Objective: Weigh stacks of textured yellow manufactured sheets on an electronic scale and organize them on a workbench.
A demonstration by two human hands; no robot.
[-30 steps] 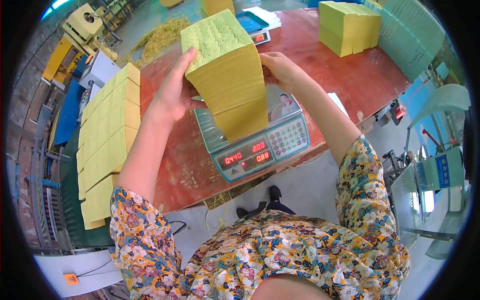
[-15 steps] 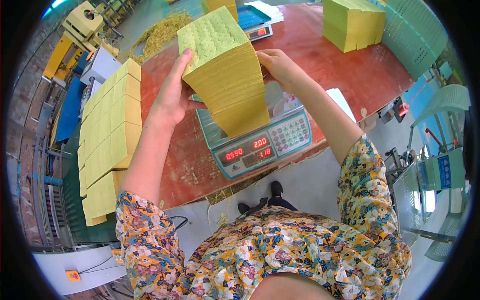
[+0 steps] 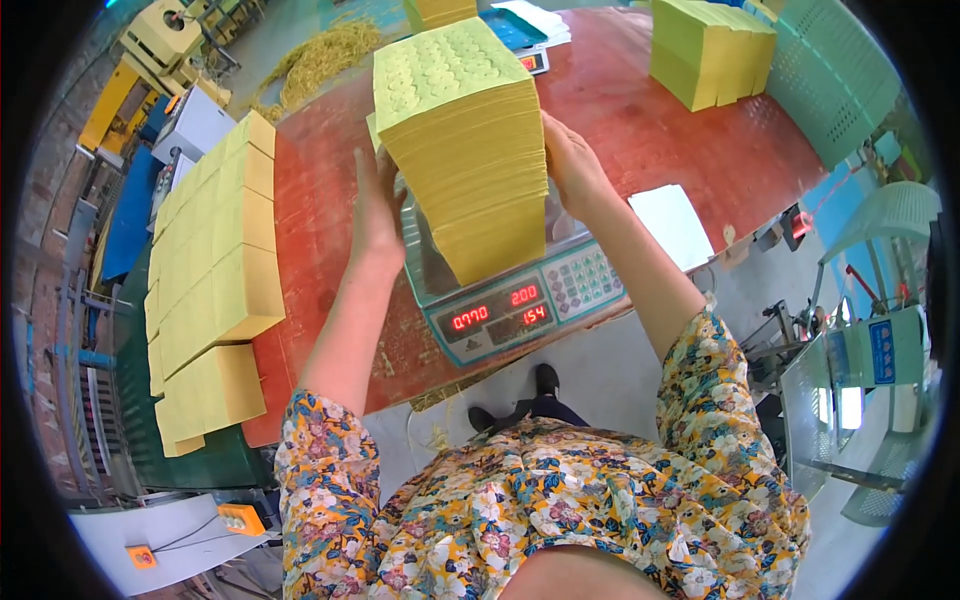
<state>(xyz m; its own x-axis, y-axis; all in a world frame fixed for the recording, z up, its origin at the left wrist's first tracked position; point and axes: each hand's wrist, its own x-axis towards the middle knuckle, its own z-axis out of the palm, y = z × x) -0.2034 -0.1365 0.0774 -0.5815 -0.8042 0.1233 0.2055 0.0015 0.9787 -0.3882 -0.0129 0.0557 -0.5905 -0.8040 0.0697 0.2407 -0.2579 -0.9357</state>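
A tall stack of yellow embossed paper [image 3: 465, 160] stands on the pan of a digital scale [image 3: 500, 325], its front face toward me. The stack narrows toward its bottom in this view. My left hand [image 3: 377, 215] is upright by the stack's left side, with its thumb stretched up and apart from the paper. Part of its fingers is hidden behind the stack. My right hand [image 3: 577, 170] rests against the right side, its fingertips partly out of sight at the far edge. The scale's red digits are lit, and a keypad sits to their right.
Rows of yellow paper stacks [image 3: 215, 240] line the left side of the red table [image 3: 320, 270]. Another group of stacks [image 3: 710, 55] stands at the back right. White sheets [image 3: 672, 225] lie right of the scale. A second scale with a blue tray [image 3: 515, 28] is behind the stack.
The paper stack has come to sit more upright on the scale, and the displayed digits have risen. My left thumb has left the top of the stack, and that hand has moved lower.
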